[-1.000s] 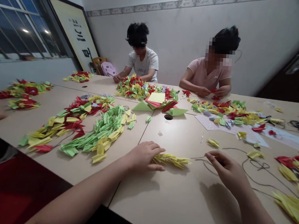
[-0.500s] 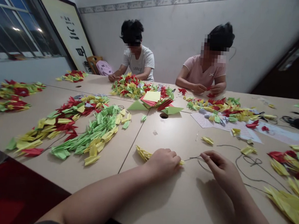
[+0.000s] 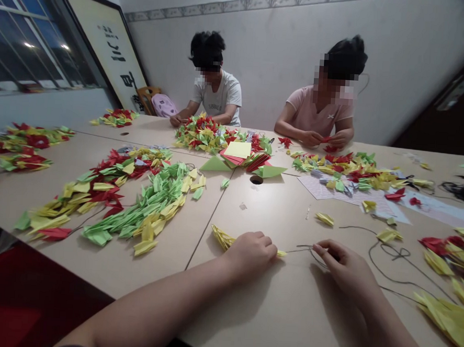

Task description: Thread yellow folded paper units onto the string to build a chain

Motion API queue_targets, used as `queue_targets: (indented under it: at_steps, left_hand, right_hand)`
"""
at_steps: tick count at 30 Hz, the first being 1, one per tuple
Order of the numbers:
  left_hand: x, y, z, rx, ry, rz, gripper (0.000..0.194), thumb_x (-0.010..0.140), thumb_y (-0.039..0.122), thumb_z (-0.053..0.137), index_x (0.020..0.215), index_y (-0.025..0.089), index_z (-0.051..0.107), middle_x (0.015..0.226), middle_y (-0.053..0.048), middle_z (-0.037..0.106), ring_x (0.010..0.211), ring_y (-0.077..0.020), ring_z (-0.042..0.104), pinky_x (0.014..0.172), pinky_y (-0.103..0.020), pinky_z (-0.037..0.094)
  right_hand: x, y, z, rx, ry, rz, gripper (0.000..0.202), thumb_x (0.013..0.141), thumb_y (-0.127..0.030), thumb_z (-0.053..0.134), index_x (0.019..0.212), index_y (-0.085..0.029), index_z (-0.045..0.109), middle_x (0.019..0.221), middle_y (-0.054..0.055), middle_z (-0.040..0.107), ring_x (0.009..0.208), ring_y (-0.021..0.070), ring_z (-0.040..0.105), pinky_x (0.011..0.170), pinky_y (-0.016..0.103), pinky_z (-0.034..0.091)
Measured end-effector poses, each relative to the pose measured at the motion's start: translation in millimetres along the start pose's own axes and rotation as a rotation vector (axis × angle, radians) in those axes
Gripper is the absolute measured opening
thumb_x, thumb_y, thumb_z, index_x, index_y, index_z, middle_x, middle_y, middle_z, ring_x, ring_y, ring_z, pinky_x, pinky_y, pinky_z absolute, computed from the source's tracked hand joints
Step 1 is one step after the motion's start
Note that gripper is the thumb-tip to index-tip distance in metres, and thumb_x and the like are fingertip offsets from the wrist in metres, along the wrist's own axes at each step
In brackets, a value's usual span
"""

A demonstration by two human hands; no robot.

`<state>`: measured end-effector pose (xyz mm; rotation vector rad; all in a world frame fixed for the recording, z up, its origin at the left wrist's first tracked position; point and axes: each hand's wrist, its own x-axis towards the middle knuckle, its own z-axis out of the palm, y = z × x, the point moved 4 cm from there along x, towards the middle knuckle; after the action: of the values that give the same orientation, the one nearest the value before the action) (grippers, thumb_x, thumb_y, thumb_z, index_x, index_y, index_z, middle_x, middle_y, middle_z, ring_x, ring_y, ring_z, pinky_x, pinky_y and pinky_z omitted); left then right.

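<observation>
Near the worktop's (image 3: 270, 312) front edge, the left hand (image 3: 250, 254) lies curled over a yellow strip (image 3: 223, 237) of folded paper pieces, fingers clenched on it; the strip's end sticks out to the left of the hand. Just beside it, the right hand (image 3: 346, 267) pinches a thin wire (image 3: 298, 249) that runs from the strip's other end. More wire (image 3: 392, 252) loops toward the right edge. Green pieces (image 3: 143, 210) lie heaped toward the left edge.

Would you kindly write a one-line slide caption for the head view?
Left hand grips a yellow folded-paper strand; right hand pinches its dark thread.
</observation>
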<state>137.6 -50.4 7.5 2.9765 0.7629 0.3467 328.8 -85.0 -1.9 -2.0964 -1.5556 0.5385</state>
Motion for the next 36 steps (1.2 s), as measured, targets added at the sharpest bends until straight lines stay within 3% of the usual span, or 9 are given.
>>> queue_targets:
  at_steps: [2,4,5,7,11,15,21,36]
  left_hand:
    - [-6.1,-5.8,-10.7,-0.039,0.030,-0.023,0.029,0.083,0.036,0.045,0.100,0.015,0.056,0.096,-0.007,0.061,0.091,-0.0201,0.053,0.077,-0.032,0.042]
    - [-17.8,-18.6,-25.1,-0.075,0.064,-0.034,0.061,0.074,0.053,0.052,0.121,0.015,0.042,0.119,-0.011,0.051,0.109,-0.0256,0.044,0.090,-0.038,0.036]
    - [-25.2,-27.2,-31.5,-0.094,0.061,-0.030,0.072,0.070,0.058,0.054,0.126,0.015,0.036,0.124,-0.011,0.047,0.113,-0.0268,0.040,0.094,-0.040,0.033]
    - [-40.6,-46.6,-40.6,-0.129,0.036,-0.030,0.077,0.065,0.059,0.058,0.126,0.018,0.036,0.122,-0.009,0.049,0.113,-0.0254,0.041,0.096,-0.039,0.030]
    - [-61.4,-74.0,-40.9,-0.161,0.001,-0.046,0.056,0.068,0.048,0.062,0.115,0.021,0.048,0.108,-0.006,0.058,0.101,-0.0211,0.050,0.087,-0.035,0.038]
    - [-62.6,-73.1,-31.0,-0.188,0.016,-0.002,0.032,0.077,0.040,0.055,0.102,0.021,0.057,0.096,-0.004,0.062,0.088,-0.0172,0.055,0.080,-0.032,0.041]
    - [-60.8,-68.2,-27.1,-0.227,0.043,0.045,0.024,0.082,0.037,0.049,0.096,0.019,0.059,0.088,-0.003,0.063,0.082,-0.0150,0.055,0.074,-0.028,0.043]
    - [-62.3,-68.1,-29.2,-0.221,0.044,-0.030,0.014,0.081,0.024,0.048,0.084,0.020,0.061,0.084,0.000,0.064,0.080,-0.0122,0.055,0.075,-0.026,0.040]
  right_hand:
    - [0.0,2.3,0.2,-0.015,-0.018,0.002,0.036,0.072,-0.053,0.042,0.072,-0.022,0.061,0.060,0.000,0.061,0.056,0.0167,0.052,0.053,0.025,0.037]
    - [-0.4,3.4,0.2,-0.026,-0.033,-0.011,0.036,0.073,-0.053,0.041,0.073,-0.023,0.061,0.060,0.000,0.061,0.056,0.0166,0.053,0.053,0.025,0.037]
    - [-0.6,3.5,0.4,-0.030,-0.039,-0.019,0.036,0.073,-0.053,0.041,0.073,-0.023,0.061,0.059,0.000,0.061,0.056,0.0166,0.053,0.052,0.025,0.037]
    - [-0.7,3.5,1.2,-0.037,-0.052,-0.028,0.037,0.074,-0.053,0.040,0.073,-0.023,0.060,0.058,0.000,0.060,0.057,0.0168,0.053,0.053,0.025,0.038]
    - [0.9,4.1,4.5,-0.044,-0.076,-0.027,0.037,0.074,-0.054,0.039,0.075,-0.023,0.060,0.062,0.000,0.062,0.060,0.0177,0.055,0.054,0.026,0.039]
    - [1.3,5.2,5.4,-0.044,-0.073,-0.023,0.038,0.074,-0.054,0.039,0.075,-0.023,0.060,0.063,0.001,0.063,0.062,0.0185,0.056,0.055,0.026,0.039]
    - [1.9,8.5,2.8,-0.058,-0.071,0.002,0.038,0.072,-0.054,0.040,0.075,-0.022,0.061,0.064,0.002,0.064,0.062,0.0190,0.057,0.056,0.027,0.040]
    - [3.1,16.2,2.4,-0.059,-0.095,0.005,0.037,0.071,-0.054,0.043,0.072,-0.022,0.061,0.063,0.001,0.063,0.060,0.0183,0.056,0.054,0.026,0.040]
